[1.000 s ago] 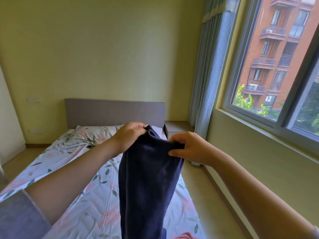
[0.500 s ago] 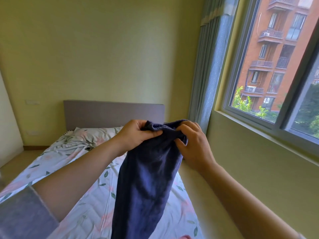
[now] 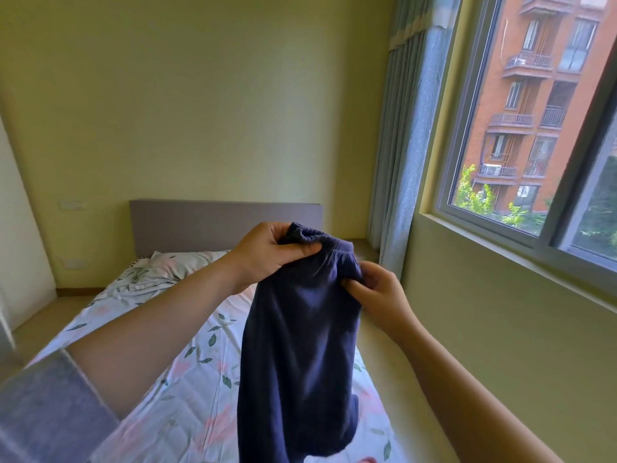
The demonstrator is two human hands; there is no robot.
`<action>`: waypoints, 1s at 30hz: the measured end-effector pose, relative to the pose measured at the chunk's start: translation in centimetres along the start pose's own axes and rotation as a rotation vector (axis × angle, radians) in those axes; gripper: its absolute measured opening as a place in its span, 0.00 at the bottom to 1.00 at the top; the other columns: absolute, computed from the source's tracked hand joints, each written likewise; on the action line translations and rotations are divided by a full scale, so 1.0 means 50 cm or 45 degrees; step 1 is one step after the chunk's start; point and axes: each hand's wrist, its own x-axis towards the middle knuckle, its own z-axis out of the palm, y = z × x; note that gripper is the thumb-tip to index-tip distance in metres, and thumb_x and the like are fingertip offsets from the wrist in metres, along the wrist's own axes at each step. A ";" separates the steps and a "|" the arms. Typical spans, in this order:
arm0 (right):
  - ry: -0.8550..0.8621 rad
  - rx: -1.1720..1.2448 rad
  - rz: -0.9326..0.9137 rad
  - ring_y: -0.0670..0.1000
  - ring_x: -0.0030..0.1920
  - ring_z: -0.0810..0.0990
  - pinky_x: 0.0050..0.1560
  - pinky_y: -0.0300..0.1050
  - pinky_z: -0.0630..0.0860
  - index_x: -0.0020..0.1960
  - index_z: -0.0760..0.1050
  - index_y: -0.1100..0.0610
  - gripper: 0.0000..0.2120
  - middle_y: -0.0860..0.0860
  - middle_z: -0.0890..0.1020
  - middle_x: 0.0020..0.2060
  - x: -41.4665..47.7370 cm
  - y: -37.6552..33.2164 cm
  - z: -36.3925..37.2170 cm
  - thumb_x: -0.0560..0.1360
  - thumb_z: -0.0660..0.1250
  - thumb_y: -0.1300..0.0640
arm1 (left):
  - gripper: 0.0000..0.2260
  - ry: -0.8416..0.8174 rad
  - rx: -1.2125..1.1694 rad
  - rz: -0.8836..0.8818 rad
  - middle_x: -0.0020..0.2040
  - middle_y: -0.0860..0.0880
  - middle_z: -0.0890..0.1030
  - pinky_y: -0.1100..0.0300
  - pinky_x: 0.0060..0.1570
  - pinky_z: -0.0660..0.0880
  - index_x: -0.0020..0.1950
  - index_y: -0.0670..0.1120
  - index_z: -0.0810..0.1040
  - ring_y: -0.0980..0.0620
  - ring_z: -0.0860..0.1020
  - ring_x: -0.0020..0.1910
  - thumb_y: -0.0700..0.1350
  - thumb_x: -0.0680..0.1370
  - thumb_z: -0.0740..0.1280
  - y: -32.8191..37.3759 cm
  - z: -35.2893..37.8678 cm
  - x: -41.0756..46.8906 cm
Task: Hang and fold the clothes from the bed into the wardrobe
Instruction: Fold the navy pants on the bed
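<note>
A view from the person's head, looking down two bare forearms stretched out over a bed. Both hands hold up a dark navy garment [image 3: 300, 345] in the air in front of the person, above the bed and not touching it. The left hand [image 3: 270, 253] has its fingers curled around the bunched, gathered top edge of the cloth and grips it firmly. The right hand [image 3: 377, 292], slightly lower and just to the right, pinches the other end of that top edge between thumb and curled fingers. The cloth hangs down from the two hands in a long loose fold that runs out of view at the bottom of the picture; what kind of garment it is cannot be told.

A grey sleeve [image 3: 43, 412] covers the upper left arm at the lower left corner.

Below the garment lies the bed [image 3: 187, 396], covered with a pale sheet printed with green leaves and pink flowers. A rumpled pillow [image 3: 177, 265] in the same print rests at the far end, against a plain grey headboard [image 3: 217, 218]. The wall behind is pale yellow.

On the right, a blue-grey curtain [image 3: 400, 145] hangs in the corner beside a large window [image 3: 500, 228]. Through the glass, a red-brick apartment building [image 3: 534, 95] with balconies and some green trees are visible.
</note>
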 end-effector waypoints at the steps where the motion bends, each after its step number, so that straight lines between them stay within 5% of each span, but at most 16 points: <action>1: 0.001 0.043 -0.005 0.44 0.37 0.75 0.40 0.42 0.73 0.46 0.80 0.63 0.03 0.49 0.80 0.35 -0.001 0.001 -0.004 0.75 0.67 0.68 | 0.05 0.000 -0.016 -0.002 0.41 0.53 0.85 0.68 0.44 0.77 0.41 0.51 0.86 0.59 0.82 0.41 0.42 0.74 0.72 -0.002 -0.006 -0.001; 4: -0.018 0.194 0.045 0.40 0.36 0.77 0.38 0.33 0.74 0.45 0.81 0.55 0.06 0.45 0.81 0.34 0.001 -0.015 -0.015 0.78 0.66 0.62 | 0.05 0.031 -0.053 -0.033 0.42 0.53 0.85 0.67 0.46 0.78 0.41 0.53 0.86 0.58 0.82 0.43 0.48 0.68 0.73 -0.011 -0.030 -0.006; 7: -0.116 0.196 0.092 0.44 0.42 0.78 0.44 0.37 0.75 0.50 0.78 0.57 0.04 0.49 0.81 0.40 0.010 -0.032 -0.012 0.79 0.65 0.58 | 0.04 0.038 0.018 -0.115 0.43 0.52 0.85 0.67 0.44 0.77 0.42 0.51 0.86 0.58 0.82 0.43 0.47 0.69 0.74 -0.027 -0.059 -0.007; 12: -0.215 0.671 0.166 0.48 0.43 0.83 0.42 0.39 0.79 0.51 0.78 0.60 0.07 0.53 0.85 0.42 0.020 -0.071 -0.001 0.74 0.70 0.65 | 0.04 0.096 0.143 -0.309 0.42 0.47 0.83 0.56 0.46 0.76 0.44 0.46 0.83 0.49 0.80 0.42 0.40 0.71 0.74 -0.036 -0.099 -0.009; 16: -0.174 0.650 0.170 0.50 0.43 0.84 0.44 0.39 0.80 0.52 0.78 0.62 0.09 0.54 0.86 0.42 0.025 -0.094 0.017 0.72 0.72 0.66 | 0.15 0.048 0.431 -0.295 0.39 0.47 0.80 0.57 0.41 0.72 0.47 0.44 0.79 0.49 0.77 0.38 0.46 0.62 0.72 -0.015 -0.110 -0.019; 22: -0.209 0.427 0.051 0.49 0.43 0.85 0.43 0.38 0.79 0.49 0.79 0.56 0.09 0.51 0.86 0.41 0.026 -0.117 0.048 0.72 0.73 0.66 | 0.34 -0.246 0.619 -0.427 0.56 0.50 0.81 0.59 0.54 0.76 0.66 0.57 0.68 0.53 0.81 0.52 0.48 0.65 0.80 0.008 -0.118 -0.028; 30: -0.185 0.361 -0.071 0.47 0.39 0.84 0.42 0.38 0.80 0.48 0.78 0.58 0.09 0.50 0.86 0.38 0.029 -0.144 0.069 0.72 0.71 0.70 | 0.10 -0.269 0.220 -0.355 0.53 0.48 0.84 0.59 0.55 0.79 0.56 0.46 0.81 0.51 0.82 0.54 0.41 0.75 0.71 -0.023 -0.086 -0.011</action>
